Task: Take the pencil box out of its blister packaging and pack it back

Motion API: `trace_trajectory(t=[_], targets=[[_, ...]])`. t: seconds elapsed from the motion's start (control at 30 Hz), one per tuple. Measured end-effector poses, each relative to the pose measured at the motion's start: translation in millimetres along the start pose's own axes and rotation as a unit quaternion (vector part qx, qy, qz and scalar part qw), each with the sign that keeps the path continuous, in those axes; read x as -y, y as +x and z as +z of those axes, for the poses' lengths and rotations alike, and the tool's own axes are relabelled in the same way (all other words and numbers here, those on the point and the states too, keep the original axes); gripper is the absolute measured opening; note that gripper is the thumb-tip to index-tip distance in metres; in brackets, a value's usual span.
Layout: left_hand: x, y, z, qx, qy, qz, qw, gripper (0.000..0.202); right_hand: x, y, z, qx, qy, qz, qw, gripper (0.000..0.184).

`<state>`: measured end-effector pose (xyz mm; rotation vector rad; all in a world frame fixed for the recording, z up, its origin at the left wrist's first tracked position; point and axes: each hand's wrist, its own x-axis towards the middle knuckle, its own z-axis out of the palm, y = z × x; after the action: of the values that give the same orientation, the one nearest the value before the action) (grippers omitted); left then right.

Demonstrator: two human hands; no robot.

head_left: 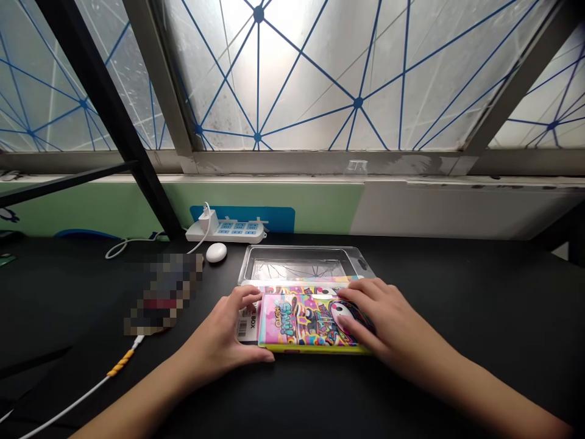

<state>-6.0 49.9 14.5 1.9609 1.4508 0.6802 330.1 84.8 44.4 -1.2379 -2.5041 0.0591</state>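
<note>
A colourful pencil box (306, 322) with cartoon print and a yellow lower edge lies flat before me. My left hand (233, 329) grips its left end, thumb at the near corner and fingers at the far corner. Over the right end rests my right hand (379, 314), its fingers reaching to the far edge and its thumb on the lid; the box's right end is hidden under it. A printed card (248, 324) with a barcode shows beneath the box at the left. Just behind stands a clear plastic package (299, 255), touching or close to the box.
A white power strip (228, 230) with a plugged-in charger (208, 221) sits by the wall. Near it is a round white case (216, 252). A blurred-out device (164, 296) with a white cable (77, 399) lies left on the black desk (457, 305). A black post (105, 110) rises at the left.
</note>
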Motion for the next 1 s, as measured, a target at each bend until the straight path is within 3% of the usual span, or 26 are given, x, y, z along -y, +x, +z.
trace_trajectory(t=[0.13, 0.3, 0.4, 0.47, 0.53, 0.6, 0.67, 0.73, 0.8, 0.87, 1.0], targets=[[-3, -1, -1.8, -0.005, 0.021, 0.027, 0.999, 0.093, 26, 26, 19, -0.020, -0.023, -0.007, 1.000, 0.026], [-8, -2, -4.9, -0.008, 0.036, 0.055, 0.998, 0.094, 31, 36, 32, -0.096, -0.049, -0.022, 0.994, 0.023], [-15, -2, -6.1, -0.006, 0.046, 0.055, 0.997, 0.095, 32, 38, 28, -0.155, -0.059, -0.029, 0.986, 0.025], [-19, -2, -7.3, 0.006, 0.049, 0.054, 0.997, 0.083, 35, 36, 22, -0.198, -0.069, -0.046, 0.977, 0.025], [-19, -3, -10.2, 0.025, 0.050, 0.054, 0.997, 0.069, 39, 30, 12, -0.240, -0.078, -0.088, 0.964, 0.021], [-15, -5, -15.0, 0.050, 0.039, 0.056, 0.996, 0.068, 46, 19, -1, -0.259, -0.074, -0.152, 0.951, 0.013], [-7, -6, -20.6, 0.073, 0.011, 0.055, 0.996, 0.074, 54, 3, -16, -0.232, -0.042, -0.230, 0.944, 0.008], [0, -8, -24.8, 0.081, -0.016, 0.048, 0.995, 0.076, 58, -16, -28, -0.149, 0.007, -0.288, 0.946, 0.016], [3, -8, -25.6, 0.078, -0.017, 0.041, 0.996, 0.077, 52, -33, -36, -0.055, 0.062, -0.293, 0.952, 0.023], [0, -7, -23.4, 0.074, 0.009, 0.030, 0.997, 0.074, 33, -47, -35, 0.003, 0.118, -0.240, 0.964, 0.033], [-9, -5, -17.8, 0.072, 0.039, 0.000, 0.997, 0.081, -27, -67, -19, 0.038, 0.163, -0.053, 0.985, 0.087]])
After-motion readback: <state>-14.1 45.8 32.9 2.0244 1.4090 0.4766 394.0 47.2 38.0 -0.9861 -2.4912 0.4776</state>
